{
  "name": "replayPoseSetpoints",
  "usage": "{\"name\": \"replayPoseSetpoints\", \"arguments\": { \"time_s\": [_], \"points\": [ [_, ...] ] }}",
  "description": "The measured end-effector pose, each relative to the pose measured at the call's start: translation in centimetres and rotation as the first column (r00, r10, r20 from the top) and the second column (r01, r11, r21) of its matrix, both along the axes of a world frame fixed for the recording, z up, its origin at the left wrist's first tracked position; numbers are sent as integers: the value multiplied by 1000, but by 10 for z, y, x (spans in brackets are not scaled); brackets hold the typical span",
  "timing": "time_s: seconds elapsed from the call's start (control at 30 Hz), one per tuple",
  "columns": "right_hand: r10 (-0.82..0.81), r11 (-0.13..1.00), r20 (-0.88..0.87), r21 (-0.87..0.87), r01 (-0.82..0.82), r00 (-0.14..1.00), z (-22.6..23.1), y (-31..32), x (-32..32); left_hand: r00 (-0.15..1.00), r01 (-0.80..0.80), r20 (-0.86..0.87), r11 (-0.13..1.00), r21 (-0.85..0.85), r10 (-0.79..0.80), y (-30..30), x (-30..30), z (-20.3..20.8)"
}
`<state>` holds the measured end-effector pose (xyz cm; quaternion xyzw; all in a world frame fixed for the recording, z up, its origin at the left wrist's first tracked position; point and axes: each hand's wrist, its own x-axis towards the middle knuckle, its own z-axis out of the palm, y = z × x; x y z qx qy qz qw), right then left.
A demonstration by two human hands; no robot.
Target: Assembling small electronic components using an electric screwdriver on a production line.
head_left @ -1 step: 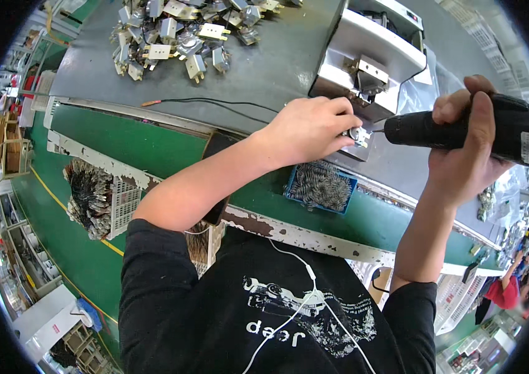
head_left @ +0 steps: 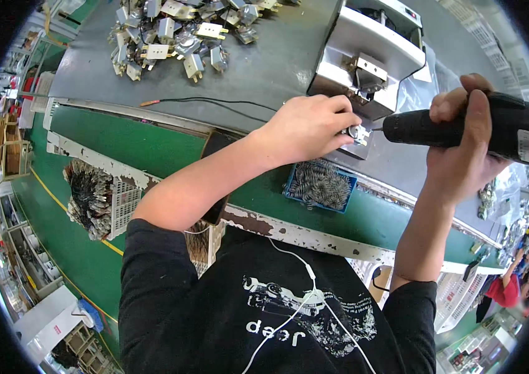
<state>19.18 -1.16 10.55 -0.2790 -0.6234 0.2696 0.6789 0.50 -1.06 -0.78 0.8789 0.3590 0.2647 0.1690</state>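
Note:
My left hand (head_left: 308, 129) is closed on a small metal-and-white part (head_left: 358, 133), pressing it at the near side of a silver metal machine (head_left: 339, 81). Fingers hide much of the part. In my right hand (head_left: 464, 143) is a black electric screwdriver (head_left: 411, 128), held level with its thin bit pointing left at the part. Whether the bit touches the part I cannot tell. A similar metal assembly (head_left: 369, 75) sits in the face of the machine, beyond my hands.
Many metal assemblies with pale blocks (head_left: 192, 66) lie heaped at the far left of the grey table (head_left: 264, 68). A black cable (head_left: 214, 101) runs toward my left wrist. Below my hands, a blue tray (head_left: 346, 201) holds small silver coiled pieces. Clear plastic bags (head_left: 501, 202) lie at right.

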Motion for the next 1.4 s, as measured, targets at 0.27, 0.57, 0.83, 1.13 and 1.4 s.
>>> {"name": "replayPoseSetpoints", "arguments": {
  "time_s": [0.27, 0.57, 0.83, 1.13, 1.4],
  "points": [
    [15, 1000, -69, -23, -17, 997, -20, 2, -1, 998, -1, -55, 998, -59, -2, 0, 3, 4],
    [46, 998, -113, -27, -50, 993, -20, -4, -11, 998, -10, -65, 998, -64, 6, -2, 1, 4],
    [34, 993, -67, -109, -41, 997, -22, 7, -9, 998, 1, -65, 999, -46, -4, -1, 0, 2],
    [46, 991, 30, -125, -41, 999, -22, 0, -15, 999, 32, 6, 999, -9, -32, 2, -1, -8],
    [0, 991, 93, -131, 12, 996, -22, -1, -20, 1000, 29, 1, 999, -31, -29, 1, 0, -8]
  ]
}}
